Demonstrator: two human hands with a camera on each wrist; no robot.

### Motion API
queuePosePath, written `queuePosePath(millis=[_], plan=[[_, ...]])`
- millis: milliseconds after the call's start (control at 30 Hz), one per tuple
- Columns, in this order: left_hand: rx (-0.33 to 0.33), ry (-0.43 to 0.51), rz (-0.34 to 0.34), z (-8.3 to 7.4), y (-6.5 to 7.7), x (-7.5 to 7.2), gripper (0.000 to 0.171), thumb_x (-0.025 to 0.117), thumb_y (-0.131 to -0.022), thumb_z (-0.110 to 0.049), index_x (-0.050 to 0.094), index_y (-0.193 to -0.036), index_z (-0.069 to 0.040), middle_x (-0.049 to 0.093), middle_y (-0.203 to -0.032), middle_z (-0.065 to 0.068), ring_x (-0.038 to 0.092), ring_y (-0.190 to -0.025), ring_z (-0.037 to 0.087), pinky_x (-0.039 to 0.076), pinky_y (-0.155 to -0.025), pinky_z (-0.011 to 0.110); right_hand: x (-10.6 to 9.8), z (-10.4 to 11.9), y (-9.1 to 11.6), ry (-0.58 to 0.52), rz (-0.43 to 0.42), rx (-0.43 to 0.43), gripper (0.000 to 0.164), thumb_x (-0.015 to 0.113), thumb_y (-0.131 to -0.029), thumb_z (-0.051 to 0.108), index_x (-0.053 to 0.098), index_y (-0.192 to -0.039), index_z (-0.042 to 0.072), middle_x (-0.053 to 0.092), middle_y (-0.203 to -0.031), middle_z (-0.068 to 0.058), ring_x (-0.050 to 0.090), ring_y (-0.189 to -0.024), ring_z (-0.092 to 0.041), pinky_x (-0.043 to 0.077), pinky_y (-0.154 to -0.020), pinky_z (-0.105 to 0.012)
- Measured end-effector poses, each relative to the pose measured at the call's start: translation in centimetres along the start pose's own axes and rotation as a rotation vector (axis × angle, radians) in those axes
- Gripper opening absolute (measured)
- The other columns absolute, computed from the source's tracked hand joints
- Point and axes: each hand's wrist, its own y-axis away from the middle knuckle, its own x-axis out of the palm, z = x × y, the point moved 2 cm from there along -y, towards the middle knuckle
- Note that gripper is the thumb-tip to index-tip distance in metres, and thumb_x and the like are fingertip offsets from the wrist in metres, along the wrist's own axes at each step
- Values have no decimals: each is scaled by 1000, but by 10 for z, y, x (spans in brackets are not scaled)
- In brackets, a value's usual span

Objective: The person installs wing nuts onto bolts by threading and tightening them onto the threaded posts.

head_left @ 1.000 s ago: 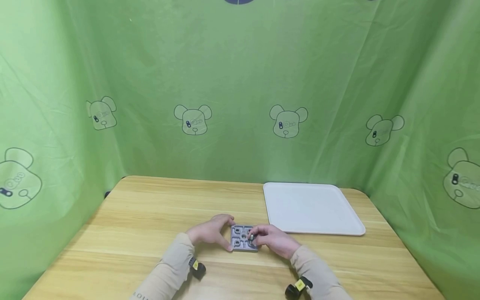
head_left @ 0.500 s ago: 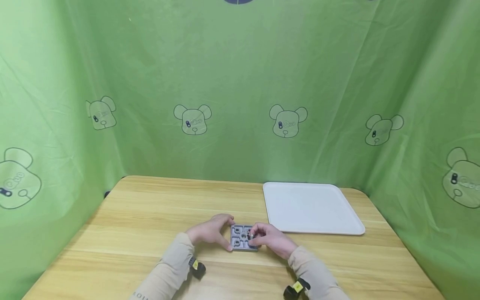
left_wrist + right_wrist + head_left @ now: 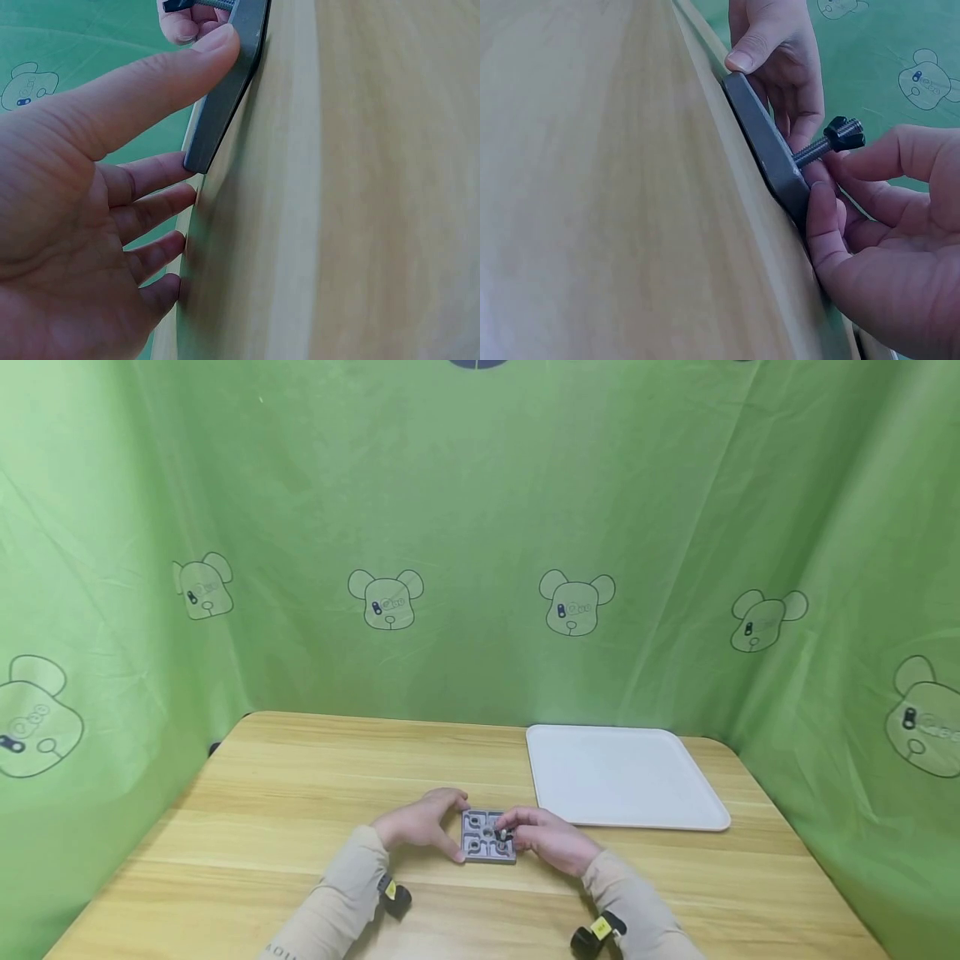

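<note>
Steadying the grey plate (image 3: 757, 135) on the table (image 3: 337, 752), the left hand (image 3: 422, 822) is gripping its side. The right hand (image 3: 551, 841) is resting loosely parted beside the bolt (image 3: 812, 152), apparently gripping nothing. Probably threading the nut (image 3: 845, 135), direction unclear; next move calling for pinching it.

Black nut (image 3: 848, 138) on threaded rod (image 3: 811, 152)

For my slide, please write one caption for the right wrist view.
Left hand touches one end of a gray plate; right hand beside the projecting bolt and black nut.
</note>
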Motion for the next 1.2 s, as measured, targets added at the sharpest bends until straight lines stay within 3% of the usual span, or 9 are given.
queuePosePath(millis=[333,967,1200], plan=[[-6,-11,1,0,-1,0,80,81,-53,-38,48,-123,-14,34,-143,3,26,-133,25,19,-112,47,0,-1,-1,15,3,10,34,54,-76,1,57,-110,-5,54,-118,-12,49,-104,-20,43,-87,-29],[-5,3,-3,-2,1,-1,79,81,-55,-35,47,-122,-14,34,-142,3,27,-133,25,19,-112,46,3,-1,-1,27,-40,7,29,63,-74,5,56,-100,-6,56,-105,-10,51,-98,-21,42,-87,-30],[-4,7,-2,-2,1,0,79,81,-55,-35,47,-123,-13,34,-142,4,27,-133,25,19,-112,46,6,3,-1,52,-86,0,24,66,-73,6,57,-93,-2,55,-95,-7,51,-90,-19,44,-81,-29]])
